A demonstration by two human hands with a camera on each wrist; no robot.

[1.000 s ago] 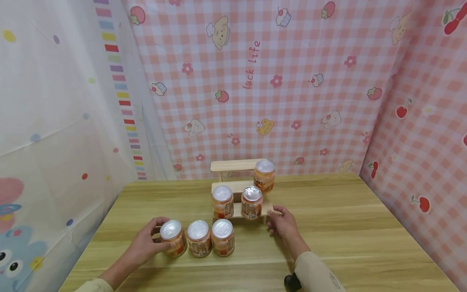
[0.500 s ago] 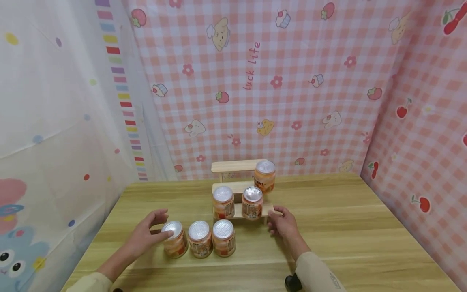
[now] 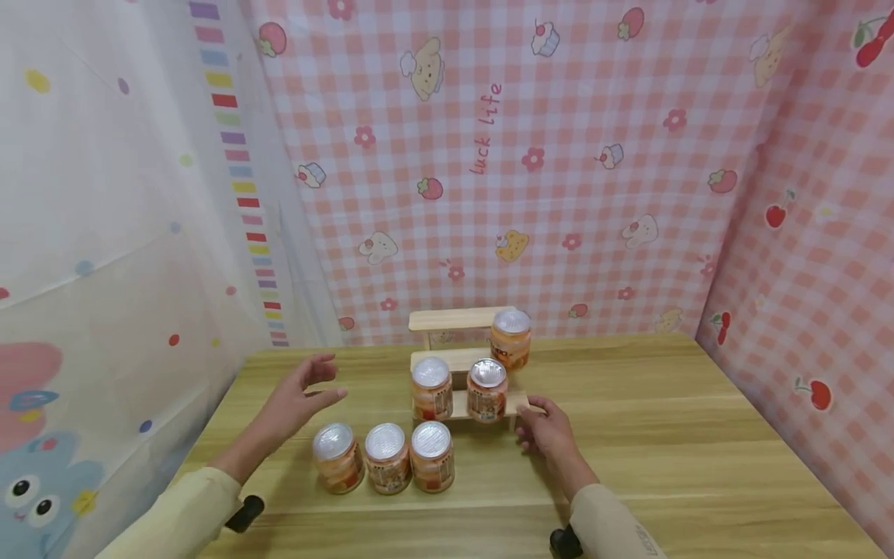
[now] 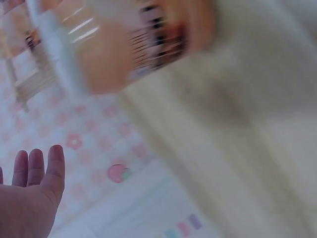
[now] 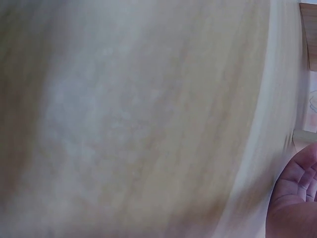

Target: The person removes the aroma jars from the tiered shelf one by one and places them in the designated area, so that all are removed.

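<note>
In the head view my left hand is in the air behind and above the left jar, fingers and thumb spread, holding nothing. That jar has a silver lid and orange contents. Beside it on the table stand a middle jar and a right jar. My right hand holds the right end of the lowest step of a small wooden tiered rack. Two jars, a left one and a right one, stand on that step. Another jar stands higher at the rack's right end.
The wood-grain table reaches back to a pink checked curtain. A white dotted curtain hangs on the left, and a cherry-print curtain on the right. Black wrist cameras sit at the left sleeve and right sleeve.
My left hand has let go of the left jar in the front row and moved up and away toward the back. The right hand has stayed at the rack's end.
</note>
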